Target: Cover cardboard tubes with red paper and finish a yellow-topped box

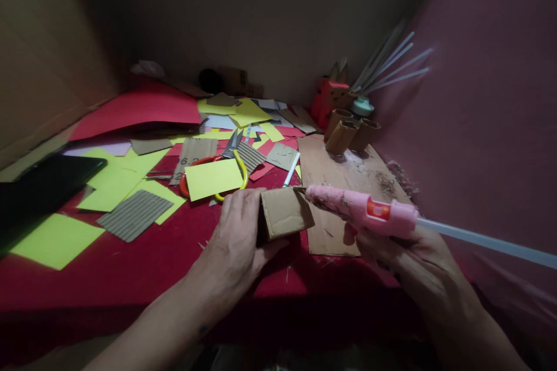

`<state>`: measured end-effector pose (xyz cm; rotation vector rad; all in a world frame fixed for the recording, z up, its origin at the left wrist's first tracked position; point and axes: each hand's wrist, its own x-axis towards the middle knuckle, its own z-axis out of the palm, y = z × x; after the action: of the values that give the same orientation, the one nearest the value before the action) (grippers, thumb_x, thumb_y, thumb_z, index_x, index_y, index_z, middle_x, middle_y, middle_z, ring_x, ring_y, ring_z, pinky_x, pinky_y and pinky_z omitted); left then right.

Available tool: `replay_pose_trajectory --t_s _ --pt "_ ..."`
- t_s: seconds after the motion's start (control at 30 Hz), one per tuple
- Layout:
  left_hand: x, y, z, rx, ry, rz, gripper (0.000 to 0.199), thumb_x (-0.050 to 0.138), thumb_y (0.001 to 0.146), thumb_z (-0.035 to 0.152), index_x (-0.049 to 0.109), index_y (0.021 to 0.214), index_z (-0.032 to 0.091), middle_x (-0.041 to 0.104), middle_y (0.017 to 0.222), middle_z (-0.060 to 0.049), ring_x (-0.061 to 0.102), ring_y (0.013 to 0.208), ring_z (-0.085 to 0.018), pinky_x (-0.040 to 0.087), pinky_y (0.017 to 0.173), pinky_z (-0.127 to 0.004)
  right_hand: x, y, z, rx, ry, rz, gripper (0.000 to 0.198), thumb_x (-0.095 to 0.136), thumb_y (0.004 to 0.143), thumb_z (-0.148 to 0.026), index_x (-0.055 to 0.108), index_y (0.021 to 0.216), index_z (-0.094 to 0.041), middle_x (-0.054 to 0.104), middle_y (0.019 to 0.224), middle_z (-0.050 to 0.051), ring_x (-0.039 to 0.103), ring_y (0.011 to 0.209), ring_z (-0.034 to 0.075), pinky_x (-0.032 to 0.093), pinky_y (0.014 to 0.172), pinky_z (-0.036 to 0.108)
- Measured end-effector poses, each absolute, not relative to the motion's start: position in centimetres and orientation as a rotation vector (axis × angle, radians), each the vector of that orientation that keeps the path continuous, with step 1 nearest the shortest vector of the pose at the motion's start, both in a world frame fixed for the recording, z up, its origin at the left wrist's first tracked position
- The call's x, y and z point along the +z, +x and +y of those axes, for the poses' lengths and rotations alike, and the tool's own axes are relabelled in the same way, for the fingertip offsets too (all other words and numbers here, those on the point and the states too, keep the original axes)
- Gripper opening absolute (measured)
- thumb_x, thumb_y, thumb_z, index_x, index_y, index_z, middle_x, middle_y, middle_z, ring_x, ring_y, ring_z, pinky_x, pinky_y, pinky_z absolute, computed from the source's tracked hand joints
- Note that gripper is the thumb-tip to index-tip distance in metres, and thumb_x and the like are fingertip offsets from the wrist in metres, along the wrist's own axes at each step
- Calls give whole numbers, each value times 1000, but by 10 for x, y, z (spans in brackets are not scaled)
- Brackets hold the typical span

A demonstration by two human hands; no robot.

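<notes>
My left hand is closed around a small cardboard box, its fingers behind the far left side and the thumb under the near edge. In my right hand is a pink hot glue gun, gripped by its handle. A long clear glue stick sticks out of the gun's back end. The nozzle is at the box's upper right edge; whether they touch I cannot tell. Just beyond my left hand lie scissors with red and yellow handles, partly under a yellow paper piece.
Under the box's right side lies a wooden board bearing several cardboard tubes. Behind are a red box and upright glue sticks. Paper and corrugated cardboard scraps cover the red cloth. A dark flat device lies left.
</notes>
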<state>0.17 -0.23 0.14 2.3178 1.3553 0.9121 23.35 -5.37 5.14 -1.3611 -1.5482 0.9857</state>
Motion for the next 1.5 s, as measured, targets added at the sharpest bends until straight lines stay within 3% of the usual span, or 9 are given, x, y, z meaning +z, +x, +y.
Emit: replay_pose_trajectory --t_s 0.17,0.4,0.67,0.83,1.0,1.17,1.5 --pt "1 1 -3 919 2318 1347 37 60 86 35 45 116 20 49 107 -9 46 99 -28 45 81 -44 59 226 -51 972 -1351 -1629 40 63 85 -38 64 124 -28 72 75 3 67 66 27 56 57 36" --pt "1 1 -3 916 2336 1315 36 61 85 32 46 115 16 50 109 -11 45 100 -28 43 84 -44 60 220 -50 968 -1330 -1639 31 64 84 -40 71 110 -25 70 63 3 65 56 24 55 46 31" --pt "1 1 -2 922 2329 1339 35 61 85 31 45 114 19 50 112 -11 45 104 -30 43 83 -45 61 213 -50 1020 -1340 -1643 40 64 85 -40 65 122 -27 72 72 3 66 62 24 56 56 33" --pt "-1 1 -2 914 2334 1334 37 62 85 34 46 115 18 50 111 -11 45 102 -29 44 84 -45 60 218 -51 1074 -1332 -1606 40 61 86 -40 64 124 -27 69 64 3 63 54 23 53 51 34" --pt "0 3 -1 921 2325 1337 39 64 84 32 48 115 16 50 110 -11 46 102 -29 44 84 -45 53 227 -54 1040 -1340 -1567 42 61 86 -41 63 126 -27 71 66 4 67 68 29 55 57 37" --pt "1 2 -2 917 2305 1321 38 63 84 33 47 115 17 50 112 -12 46 103 -29 44 85 -46 54 225 -55 1049 -1364 -1554 47 61 87 -39 57 132 -26 71 69 3 65 62 25 55 57 35" --pt "1 2 -1 930 2316 1324 41 64 83 32 46 117 17 50 110 -10 46 99 -28 44 83 -45 65 213 -49 1092 -1311 -1651 34 63 85 -39 69 116 -26 74 82 4 69 84 29 57 72 38"
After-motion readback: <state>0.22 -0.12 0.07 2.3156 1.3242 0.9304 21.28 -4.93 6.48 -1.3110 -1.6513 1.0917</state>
